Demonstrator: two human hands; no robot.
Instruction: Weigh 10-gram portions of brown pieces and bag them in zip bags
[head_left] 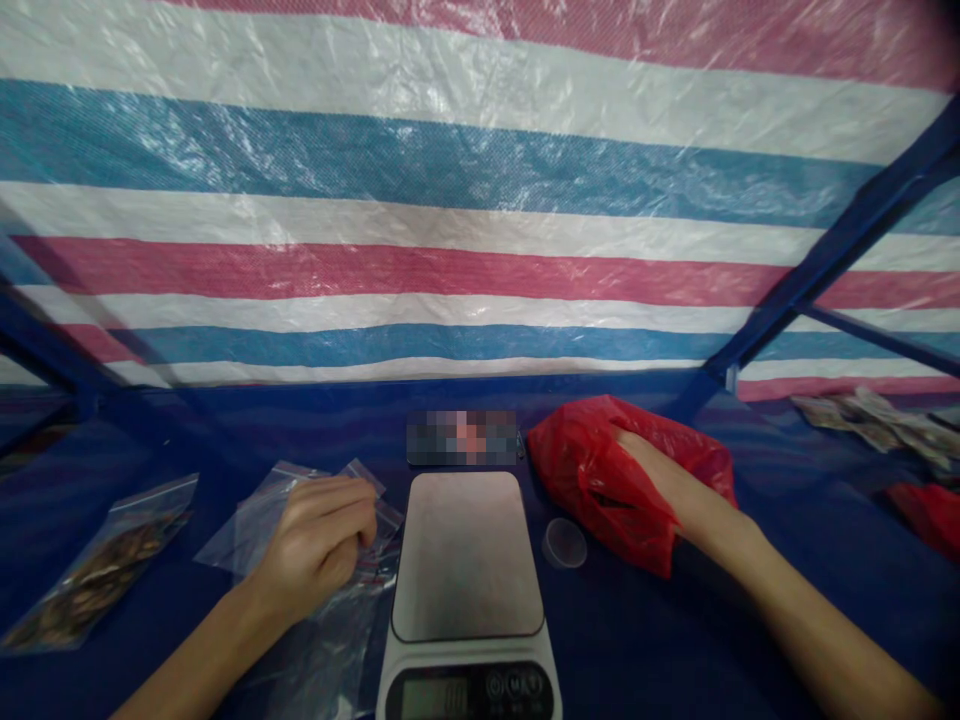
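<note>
Plastic bag, right of the frame's centre, gapes loosely around the right wrist, presumably so that the right hand can reach in; that hand is hidden inside, so I cannot tell whether it grasps anything. The film is glossy red, thin and crumpled. Just beside it is a round clear plastic container. The digital scale sits at bottom centre, probably to suit both hands. At lower left of centre, the left hand lies with curled fingers over clear zip-lock bags, perhaps steadying them; whether it pinches one is unclear. Farther out, at lower left, lies a zip-lock bag of brown pieces.
</note>
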